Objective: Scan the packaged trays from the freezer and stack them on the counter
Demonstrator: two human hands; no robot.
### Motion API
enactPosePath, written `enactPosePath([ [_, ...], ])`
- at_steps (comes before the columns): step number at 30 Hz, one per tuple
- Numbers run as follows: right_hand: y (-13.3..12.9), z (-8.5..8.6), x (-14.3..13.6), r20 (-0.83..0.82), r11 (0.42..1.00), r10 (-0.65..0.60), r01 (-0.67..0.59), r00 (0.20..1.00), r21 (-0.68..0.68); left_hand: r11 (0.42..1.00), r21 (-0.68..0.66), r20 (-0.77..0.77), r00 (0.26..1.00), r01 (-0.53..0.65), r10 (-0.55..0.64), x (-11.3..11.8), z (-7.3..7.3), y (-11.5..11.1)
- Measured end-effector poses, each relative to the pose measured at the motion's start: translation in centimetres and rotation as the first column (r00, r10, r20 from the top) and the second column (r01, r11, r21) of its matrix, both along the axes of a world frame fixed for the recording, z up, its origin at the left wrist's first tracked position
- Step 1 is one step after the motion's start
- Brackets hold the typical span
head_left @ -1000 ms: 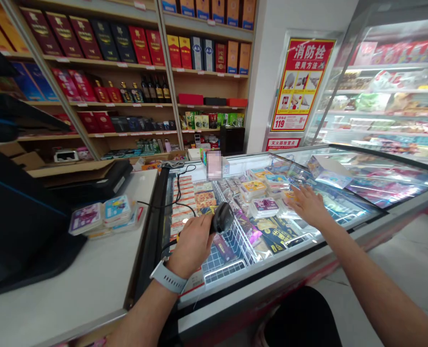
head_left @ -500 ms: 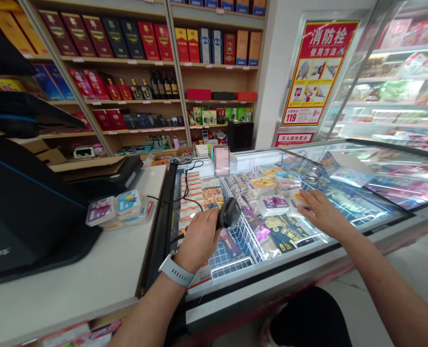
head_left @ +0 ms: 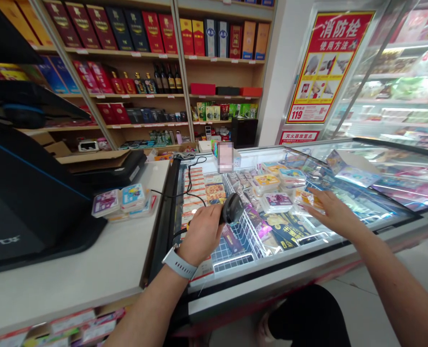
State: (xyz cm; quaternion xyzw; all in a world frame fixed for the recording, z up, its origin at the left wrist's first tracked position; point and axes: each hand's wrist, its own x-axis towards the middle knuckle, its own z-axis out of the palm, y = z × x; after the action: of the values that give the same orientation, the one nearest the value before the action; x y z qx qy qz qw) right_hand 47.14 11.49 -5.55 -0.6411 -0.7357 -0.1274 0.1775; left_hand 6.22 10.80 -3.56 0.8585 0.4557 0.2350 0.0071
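My left hand, with a grey watch strap on the wrist, is wrapped round the handle of a black barcode scanner above the freezer glass. Its black cable loops back to the left. My right hand grips the right side of a clear plastic box with an orange label, thumb nearer me and fingers at the far side. Beside it on the glass lie a purple-labelled box, an orange-labelled box and a blue-labelled box.
Similar boxes are stacked on the white counter at left, beside a black checkout terminal. An open carton stands on the freezer's right part. Shelves of boxed bottles line the back wall.
My right hand has shifted slightly on the orange-labelled box, and more of its label shows. The left hand keeps the scanner almost in place. The view has moved a little.
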Motion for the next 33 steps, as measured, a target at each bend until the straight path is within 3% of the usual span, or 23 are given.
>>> enactPosePath([
  [8,-0.4,0.0,-0.2,-0.003,1.000,0.017,-0.017,1.000,-0.009,1.000,0.006,-0.009,1.000,0.001,-0.001,0.0,-0.3,0.2],
  [13,-1.3,0.7,-2.1,-0.064,0.999,0.009,-0.007,0.998,0.033,1.000,0.002,-0.007,1.000,0.016,-0.016,-0.2,-0.6,0.6],
  [20,-2.0,0.4,-5.5,-0.172,0.974,0.130,-0.094,0.976,0.205,1.000,0.012,-0.011,1.000,0.021,-0.020,-0.3,-1.1,1.0],
  [27,-2.6,-0.4,-8.0,-0.323,0.925,0.195,-0.064,0.926,0.375,1.000,0.005,-0.018,1.000,0.005,-0.005,-0.2,-0.8,0.8],
  [30,-2.8,-0.6,-8.5,-0.468,0.918,0.248,-0.052,0.848,0.393,1.000,-0.004,-0.019,1.000,0.006,-0.006,-0.2,-0.8,0.8],
  [32,-2.7,-0.7,-9.0,-0.647,0.935,0.298,-0.080,0.702,0.344,1.000,-0.008,-0.016,1.000,0.004,-0.004,-0.2,-0.7,0.7],
  [33,-2.5,-0.8,-9.3,-0.748,0.944,0.311,-0.104,0.586,0.312,1.000,-0.007,-0.014,1.000,0.001,-0.001,-0.2,-0.6,0.7],
])
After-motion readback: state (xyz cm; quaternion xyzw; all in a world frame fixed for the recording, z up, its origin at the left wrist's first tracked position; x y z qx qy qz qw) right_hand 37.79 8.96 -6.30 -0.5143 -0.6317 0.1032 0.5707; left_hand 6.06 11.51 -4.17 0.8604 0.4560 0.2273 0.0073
